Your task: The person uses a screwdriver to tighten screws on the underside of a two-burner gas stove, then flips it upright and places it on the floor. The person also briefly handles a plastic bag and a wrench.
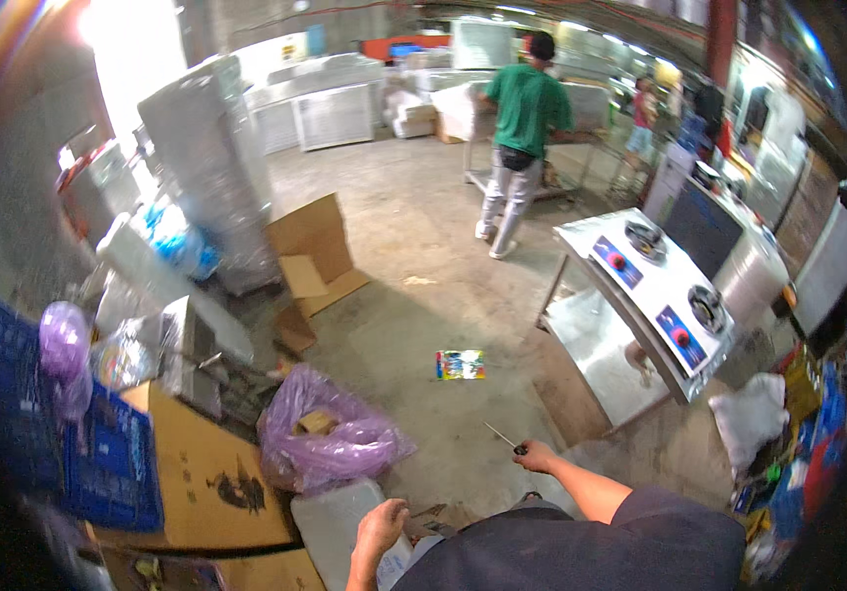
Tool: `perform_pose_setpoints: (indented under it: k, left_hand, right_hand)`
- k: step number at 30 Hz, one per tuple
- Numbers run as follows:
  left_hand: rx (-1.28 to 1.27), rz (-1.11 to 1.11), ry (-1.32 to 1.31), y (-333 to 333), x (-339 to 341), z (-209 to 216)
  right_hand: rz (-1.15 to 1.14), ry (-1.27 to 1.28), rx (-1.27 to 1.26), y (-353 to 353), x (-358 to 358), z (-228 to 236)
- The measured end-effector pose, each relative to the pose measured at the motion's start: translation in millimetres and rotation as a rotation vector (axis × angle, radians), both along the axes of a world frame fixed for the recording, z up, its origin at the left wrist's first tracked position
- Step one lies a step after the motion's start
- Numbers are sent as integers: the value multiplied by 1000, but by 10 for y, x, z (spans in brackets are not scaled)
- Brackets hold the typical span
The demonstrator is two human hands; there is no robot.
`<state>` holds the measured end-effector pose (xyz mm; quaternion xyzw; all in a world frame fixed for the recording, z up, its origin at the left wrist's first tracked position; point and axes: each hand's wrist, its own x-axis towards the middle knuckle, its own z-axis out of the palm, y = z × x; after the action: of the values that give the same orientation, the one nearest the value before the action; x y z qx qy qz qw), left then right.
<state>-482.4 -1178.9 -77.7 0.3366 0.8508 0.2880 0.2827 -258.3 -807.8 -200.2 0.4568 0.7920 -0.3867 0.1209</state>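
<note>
My right hand point(539, 458) is closed around the dark handle of a screwdriver point(499, 433). Its thin metal shaft points forward and to the left, over the concrete floor. Low in the view, my left hand point(380, 524) is held with the fingers curled in, and nothing shows in it. Under that hand is a pale grey flat-topped thing point(330, 517). To the right stands a steel stove table point(596, 345) with two burners and two red knobs on its top panel.
A colourful flat packet point(460, 364) lies on the floor ahead. To the left are a purple plastic bag point(290, 433), an open cardboard box point(320, 251), a large carton point(202, 483) and blue crates point(113, 463). Farther off, a person in a green shirt point(530, 108) stands by a trolley.
</note>
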Motion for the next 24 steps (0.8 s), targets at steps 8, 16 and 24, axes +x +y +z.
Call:
perform_pose_setpoints:
  k: [8, 16, 24]
  left_hand:
    - [7, -220, 102, 2091, 761, 261]
    - [79, -680, 2, 4511, 2503, 523]
    - [-35, -1212, -131, 6124, 3856, 328]
  right_hand:
    - [-429, 233, -5, 630, 1857, -151]
    - [-568, 644, 181, 1543, 2754, 1079]
    - [-1085, 674, 487, 2269, 4343, 1182]
